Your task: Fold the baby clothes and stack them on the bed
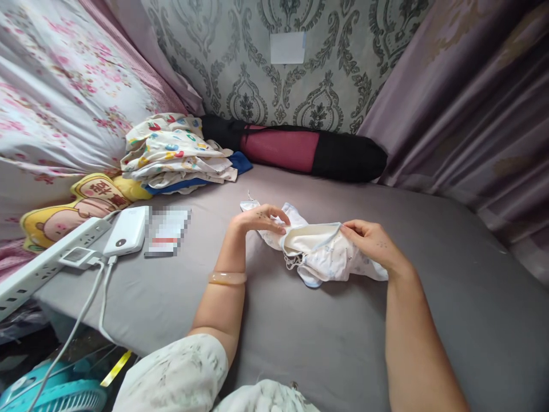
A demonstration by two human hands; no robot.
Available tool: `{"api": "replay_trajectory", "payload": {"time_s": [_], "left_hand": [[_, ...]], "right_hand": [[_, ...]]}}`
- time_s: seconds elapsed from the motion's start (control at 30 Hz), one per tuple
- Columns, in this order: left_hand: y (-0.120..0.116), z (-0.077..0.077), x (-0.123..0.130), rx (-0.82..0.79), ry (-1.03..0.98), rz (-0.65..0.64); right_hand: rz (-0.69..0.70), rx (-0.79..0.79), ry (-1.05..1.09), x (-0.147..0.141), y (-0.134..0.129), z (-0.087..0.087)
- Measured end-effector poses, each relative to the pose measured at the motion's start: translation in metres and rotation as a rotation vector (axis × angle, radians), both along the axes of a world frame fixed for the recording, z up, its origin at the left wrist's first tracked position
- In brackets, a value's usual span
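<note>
A small white baby garment (pixel 328 263) with a faint blue print, pale blue trim and thin tie strings lies crumpled on the grey bed sheet (pixel 309 337). Its cream inner side shows along a raised opening between my hands. My left hand (pixel 263 218) pinches the cloth at the left end of that opening, fingers bent and pointing right. At the other end, my right hand (pixel 371 240) grips the trimmed edge between thumb and fingers. Part of the cloth trails out beyond each hand. A pale bangle (pixel 227 278) circles my left forearm.
Folded printed cloths (pixel 171 151) are stacked at the back left beside a long black and maroon bag (pixel 278 149). On the left lie a yellow plush pillow (pixel 81 206), a power strip (pixel 47 266), a white power bank (pixel 126 232) with cables, and a teal fan (pixel 55 389) below.
</note>
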State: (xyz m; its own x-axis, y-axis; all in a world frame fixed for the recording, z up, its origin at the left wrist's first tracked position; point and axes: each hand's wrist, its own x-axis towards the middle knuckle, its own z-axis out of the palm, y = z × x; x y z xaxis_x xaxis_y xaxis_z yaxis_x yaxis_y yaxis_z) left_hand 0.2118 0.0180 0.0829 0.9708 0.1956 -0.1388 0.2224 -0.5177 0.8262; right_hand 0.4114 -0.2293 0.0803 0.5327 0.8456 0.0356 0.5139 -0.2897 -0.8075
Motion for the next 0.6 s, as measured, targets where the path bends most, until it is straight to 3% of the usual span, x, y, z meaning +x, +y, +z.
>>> {"api": "replay_trajectory", "payload": {"time_s": [0.33, 0.6], "left_hand": [[0.000, -0.017, 0.006, -0.172, 0.074, 0.008], [0.004, -0.033, 0.010, -0.121, 0.064, 0.008]], "right_hand": [[-0.006, -0.012, 0.043, -0.001, 0.000, 0.002], [-0.008, -0.006, 0.058, -0.002, -0.001, 0.002]]}}
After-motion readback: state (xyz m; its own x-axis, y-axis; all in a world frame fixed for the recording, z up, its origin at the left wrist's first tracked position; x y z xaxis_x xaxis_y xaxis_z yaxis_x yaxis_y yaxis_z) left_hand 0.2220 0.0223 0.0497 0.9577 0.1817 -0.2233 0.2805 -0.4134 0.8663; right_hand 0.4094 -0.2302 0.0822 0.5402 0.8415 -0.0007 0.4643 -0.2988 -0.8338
